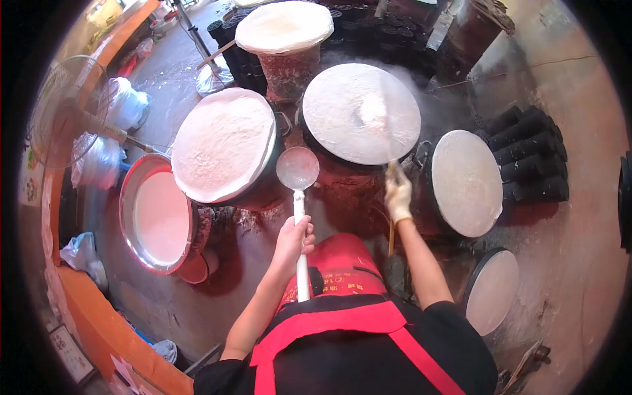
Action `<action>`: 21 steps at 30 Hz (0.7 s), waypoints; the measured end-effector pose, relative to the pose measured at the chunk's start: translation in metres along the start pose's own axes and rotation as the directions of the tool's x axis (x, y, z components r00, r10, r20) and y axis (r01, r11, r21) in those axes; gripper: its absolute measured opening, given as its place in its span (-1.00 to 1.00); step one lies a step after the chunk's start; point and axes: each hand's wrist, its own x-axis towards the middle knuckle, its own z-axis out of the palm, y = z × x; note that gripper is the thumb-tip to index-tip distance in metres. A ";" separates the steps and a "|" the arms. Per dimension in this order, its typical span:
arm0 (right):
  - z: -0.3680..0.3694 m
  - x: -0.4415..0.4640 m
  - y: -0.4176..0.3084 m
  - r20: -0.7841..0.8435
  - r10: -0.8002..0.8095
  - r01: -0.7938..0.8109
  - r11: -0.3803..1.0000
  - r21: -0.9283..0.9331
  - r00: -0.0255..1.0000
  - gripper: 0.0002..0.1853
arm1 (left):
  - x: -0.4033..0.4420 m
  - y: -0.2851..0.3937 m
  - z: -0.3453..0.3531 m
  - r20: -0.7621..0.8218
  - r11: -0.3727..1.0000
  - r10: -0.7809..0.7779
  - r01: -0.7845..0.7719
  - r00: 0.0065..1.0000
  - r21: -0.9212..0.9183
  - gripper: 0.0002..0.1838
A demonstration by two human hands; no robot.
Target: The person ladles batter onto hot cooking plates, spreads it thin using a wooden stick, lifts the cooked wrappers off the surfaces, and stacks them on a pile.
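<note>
My left hand (294, 245) is closed round the white handle of a ladle (298, 168), whose round bowl is up between two griddles. In a pale glove, my right hand (397, 195) grips a wooden-handled spreader (391, 242). The spreader's upper part is blurred over the middle griddle (329, 108). That griddle carries a thin white batter layer, with a brighter patch right of its centre. To the left, a second griddle (227, 145) bears a pale sheet with a loose rim. A basin of pale batter (162, 216) stands at the lower left.
Another covered griddle (284, 27) stands at the back, and a pale round one (466, 183) on the right. A disc (492, 289) leans lower right. Black coal briquettes (534, 158) are stacked at right. A fan (71, 115) and plastic bags (99, 160) line the left.
</note>
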 end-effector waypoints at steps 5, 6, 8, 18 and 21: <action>-0.015 -0.022 -0.025 0.284 0.175 -0.122 0.973 -0.196 0.943 -0.61 | 0.000 -0.008 0.009 -0.045 0.999 0.033 -0.033 0.998 -0.004 -0.89; -0.022 0.008 -0.012 0.222 0.158 -0.177 0.982 0.065 0.962 -0.62 | 0.000 -0.008 0.013 -0.025 1.000 0.024 -0.024 0.999 0.008 -0.89; -0.038 0.048 -0.005 0.131 0.116 -0.132 0.983 0.125 0.985 -0.62 | 0.003 -0.012 0.018 0.011 1.000 0.016 -0.016 1.000 0.019 -0.86; -0.142 -0.055 -0.015 0.357 -0.026 0.124 0.959 -0.256 0.934 -0.60 | 0.114 0.026 0.060 0.032 0.879 0.223 -0.215 0.974 0.425 -0.86; -0.125 -0.045 0.029 0.059 0.006 0.001 0.994 -0.110 0.998 -0.57 | 0.180 0.017 0.083 -0.057 0.807 0.309 -0.230 0.949 0.544 -0.91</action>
